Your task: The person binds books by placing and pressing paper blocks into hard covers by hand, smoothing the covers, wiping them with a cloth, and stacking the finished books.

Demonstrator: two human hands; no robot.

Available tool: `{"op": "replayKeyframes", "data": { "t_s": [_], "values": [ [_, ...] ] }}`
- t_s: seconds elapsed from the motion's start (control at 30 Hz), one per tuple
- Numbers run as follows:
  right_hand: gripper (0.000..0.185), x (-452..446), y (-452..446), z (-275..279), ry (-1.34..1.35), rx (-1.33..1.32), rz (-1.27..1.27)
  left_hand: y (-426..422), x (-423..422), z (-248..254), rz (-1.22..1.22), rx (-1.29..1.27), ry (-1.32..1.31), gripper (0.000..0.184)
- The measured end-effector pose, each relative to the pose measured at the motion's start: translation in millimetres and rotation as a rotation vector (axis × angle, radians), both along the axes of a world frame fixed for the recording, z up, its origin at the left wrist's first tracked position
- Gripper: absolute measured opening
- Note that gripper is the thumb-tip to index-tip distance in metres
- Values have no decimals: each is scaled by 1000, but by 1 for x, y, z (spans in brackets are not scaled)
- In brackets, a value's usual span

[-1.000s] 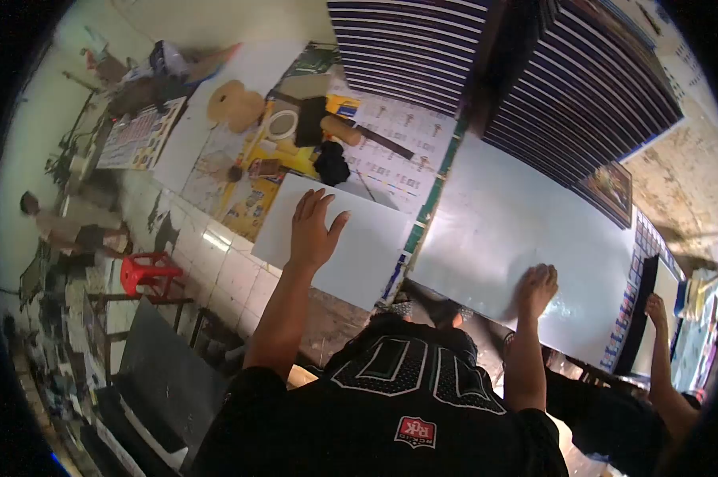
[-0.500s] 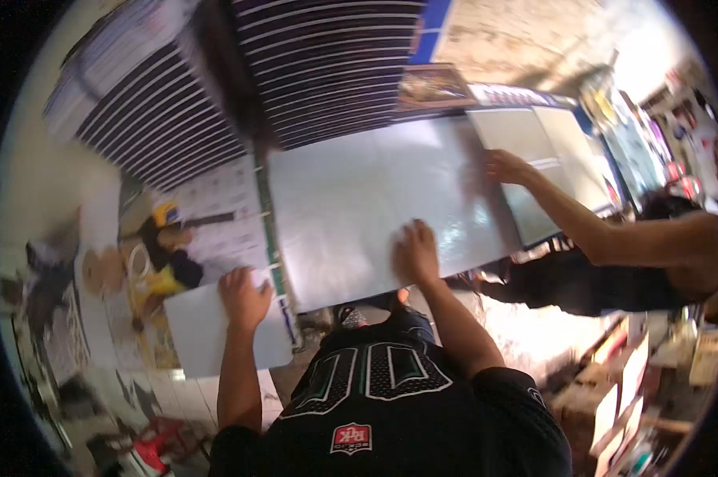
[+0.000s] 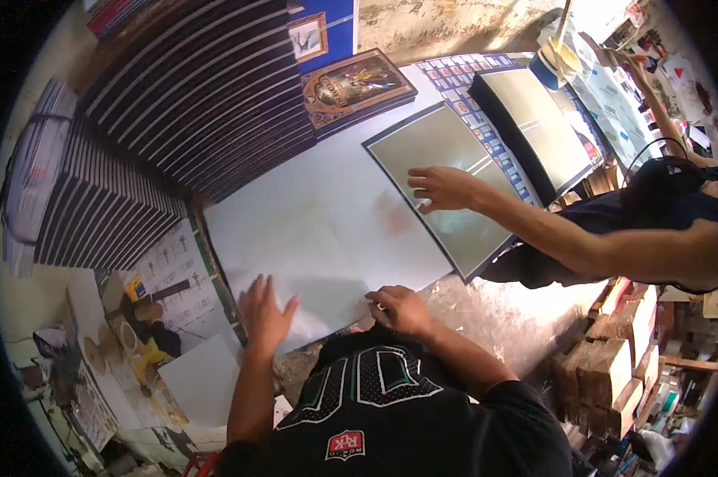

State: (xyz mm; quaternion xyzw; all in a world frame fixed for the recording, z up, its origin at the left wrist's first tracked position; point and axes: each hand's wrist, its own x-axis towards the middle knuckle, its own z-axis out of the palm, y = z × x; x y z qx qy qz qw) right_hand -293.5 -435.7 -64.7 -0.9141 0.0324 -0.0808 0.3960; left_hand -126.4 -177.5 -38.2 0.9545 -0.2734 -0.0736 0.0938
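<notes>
A large white sheet covers the work surface in front of me. My left hand is open over its near left part, fingers spread and slightly blurred. At the near edge, my right hand is closed, thumb and fingers curled together; I cannot make out what is between them. A co-worker's hand reaches in from the right, fingers apart, above a dark-edged panel with a shiny greenish-grey face. This panel lies at the right end of the white sheet.
Tall stacks of dark-edged boards rise at the back left. A framed-looking illustrated board lies behind the sheet. Another shiny panel stands farther right. A small white board and tape rolls are at left, cardboard boxes at lower right.
My view has turned. My left hand has left the small white board for the large sheet. My right hand has drawn back to the near edge and closed.
</notes>
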Motion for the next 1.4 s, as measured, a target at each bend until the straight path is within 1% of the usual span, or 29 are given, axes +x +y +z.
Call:
{"op": "replayKeyframes", "data": {
  "t_s": [0.1, 0.17, 0.2, 0.23, 0.27, 0.3, 0.33, 0.37, 0.4, 0.43, 0.5, 0.53, 0.63, 0.7, 0.73, 0.77, 0.8, 0.83, 0.9, 0.93, 0.97, 1.03, 1.07, 1.1, 1.13, 1.17, 1.23, 1.37, 1.4],
  "values": [
    [18, 24, -27, 10, -78, 20, 80, -34, -17, -52, 29, -14, -69, 73],
    [14, 44, -51, 15, -54, 71, -10, -53, -30, -36, 10, -5, -3, 68],
    [13, 53, -73, 1, 0, 56, -109, -62, -33, -29, -3, 5, 63, 64],
    [16, 70, -98, 3, 38, 193, -287, -72, -34, -32, 9, 13, 66, 64],
    [23, 89, -140, -18, -7, 94, -361, -81, -34, -38, 22, -134, 156, 59],
    [28, 109, -183, -24, 29, 149, -507, -90, -35, -43, 36, -284, 242, 55],
    [36, 126, -232, -22, 91, 239, -620, -113, -34, -46, 204, -382, 406, 46],
    [40, 143, -283, -37, 62, -14, -745, -131, -27, -60, 299, -500, 625, 45],
    [37, 154, -335, -48, 62, -50, -782, -151, -16, -70, 394, -628, 836, 43],
    [36, 163, -369, -37, 133, -162, -841, -176, -5, -63, 492, -761, 1016, 42],
    [41, 170, -425, -48, 255, -267, -871, -224, 14, -62, 626, -986, 1283, 39],
    [44, 170, -448, -61, 290, -300, -780, -244, 22, -69, 661, -1078, 1370, 38],
    [46, 176, -446, -50, 371, -262, -672, -290, 39, -71, 743, -1254, 1450, 32],
    [48, 171, -442, -54, 418, -226, -629, -302, 42, -74, 723, -1329, 1536, 22],
    [46, 166, -440, -52, 428, -79, -568, -301, 43, -76, 749, -1356, 1516, 22],
    [32, 154, -462, -90, 443, -105, -565, -297, 45, -77, 816, -1359, 1512, 19],
    [29, 156, -426, -38, 606, 9, -518, -290, 48, -78, 882, -1360, 1507, 17],
    [35, 151, -420, -36, 605, 145, -434, -279, 50, -76, 900, -1378, 1483, 17],
    [25, 143, -395, -41, 497, 215, -452, -252, 50, -67, 828, -1257, 1413, 15],
    [23, 144, -371, -29, 444, 247, -425, -239, 48, -66, 851, -1247, 1268, 16],
    [21, 147, -346, -22, 393, 278, -401, -222, 48, -68, 866, -1252, 1257, 16],
    [20, 156, -303, -30, 276, 414, -365, -182, 54, -73, 834, -1232, 945, 18],
    [20, 163, -281, -29, 242, 404, -320, -163, 57, -70, 841, -1235, 931, 18],
    [20, 173, -254, -29, 243, 367, -310, -143, 62, -67, 903, -1223, 806, 17],
    [21, 185, -227, -30, 295, 495, -312, -120, 70, -63, 959, -1209, 678, 16],
    [22, 197, -204, -31, 264, 478, -251, -90, 82, -74, 946, -1216, 663, 23],
    [22, 220, -160, -36, 190, 449, -172, -50, 103, -39, 907, -1068, 577, 24],
    [20, 252, -112, -45, 203, 447, -138, 8, 126, -47, 924, -1045, 468, 25],
    [20, 257, -110, -51, 180, 435, -129, 14, 125, -44, 844, -1028, 397, 24]
  ]
}}
